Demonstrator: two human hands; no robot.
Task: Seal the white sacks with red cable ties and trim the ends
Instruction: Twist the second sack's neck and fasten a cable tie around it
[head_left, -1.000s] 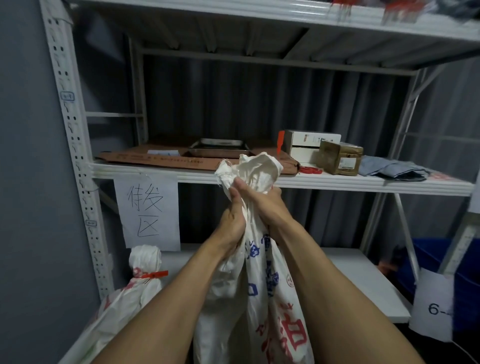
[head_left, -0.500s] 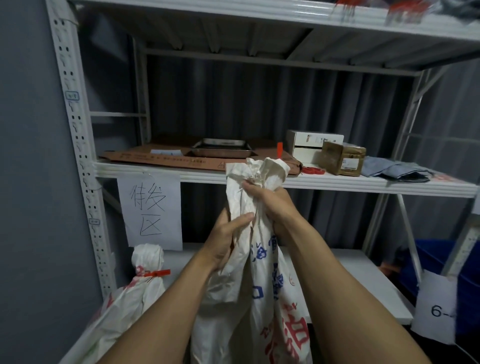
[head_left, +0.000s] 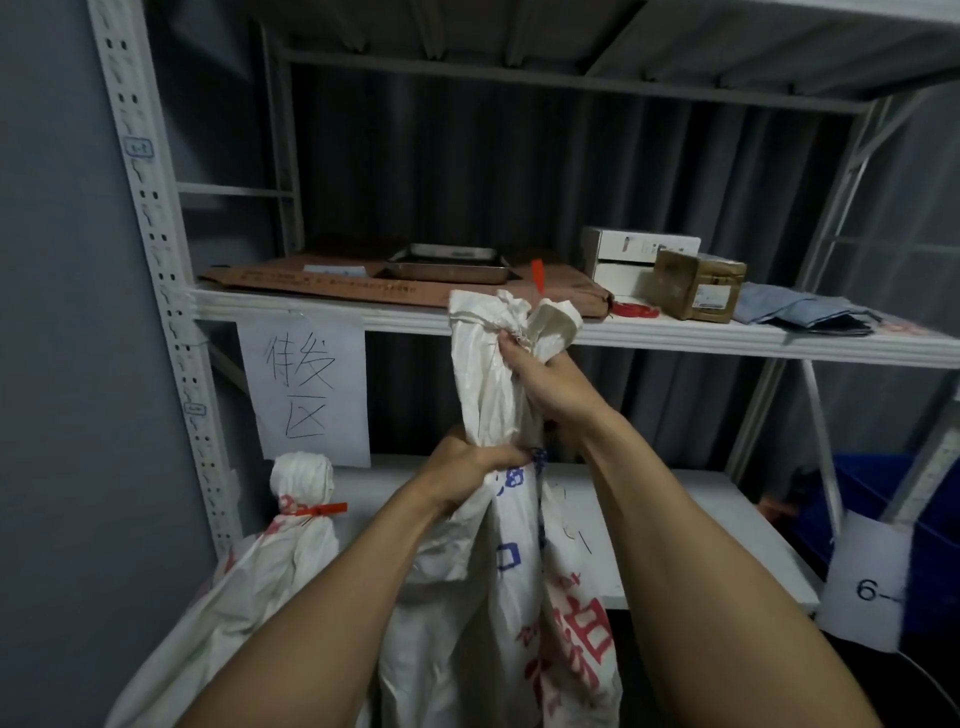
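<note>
Gathering the white sack (head_left: 498, 519) neck at centre frame, right hand (head_left: 545, 384) clenched on the crumpled top, left hand (head_left: 467, 467) squeezing below at 7 o'clock, probably to narrow it for a red tie.

There are two white sacks: one sack (head_left: 498, 597) at the centre and a second sack (head_left: 291, 525) at the lower left. Two bare hands are in view, the left hand (head_left: 467, 462) and the right hand (head_left: 545, 384). On the second sack there is one red cable tie (head_left: 322, 509). On the middle shelf (head_left: 322, 309) I count one metal tray (head_left: 447, 262), one flat cardboard sheet (head_left: 311, 278), two white boxes (head_left: 639, 257), one brown box (head_left: 698, 283) and one grey folded cloth (head_left: 800, 312). Two paper signs show: one with handwriting (head_left: 304, 384), one at the right (head_left: 865, 582).
</note>
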